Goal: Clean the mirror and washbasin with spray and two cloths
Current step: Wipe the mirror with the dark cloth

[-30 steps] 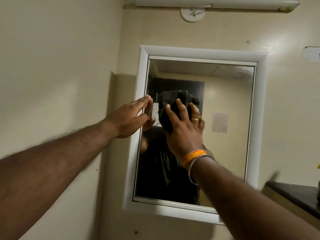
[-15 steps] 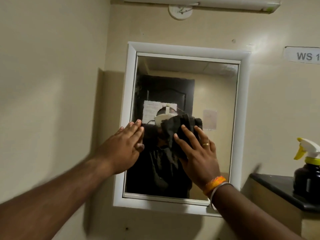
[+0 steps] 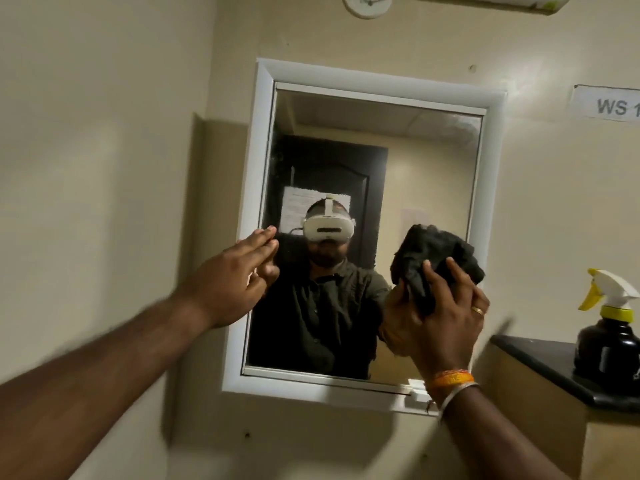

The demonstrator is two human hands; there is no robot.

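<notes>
A white-framed mirror (image 3: 429,161) hangs on the cream wall ahead. My right hand (image 3: 446,317) presses a bunched black cloth (image 3: 434,258) against the lower right of the glass, fingers curled round it. My left hand (image 3: 235,282) rests with straight fingers on the mirror's left frame edge, holding nothing. A black spray bottle (image 3: 607,344) with a white and yellow trigger stands at the far right. The washbasin and a second cloth are out of view.
The bottle stands on a dark ledge (image 3: 540,362) beside the mirror's lower right corner. A label reading "WS 1" (image 3: 609,107) is on the wall above it. A tube light (image 3: 485,0) runs along the top. Bare wall lies to the left.
My right hand has slid the black cloth from the upper left of the glass down to its lower right. My left hand has moved down the left frame. The spray bottle has come into view.
</notes>
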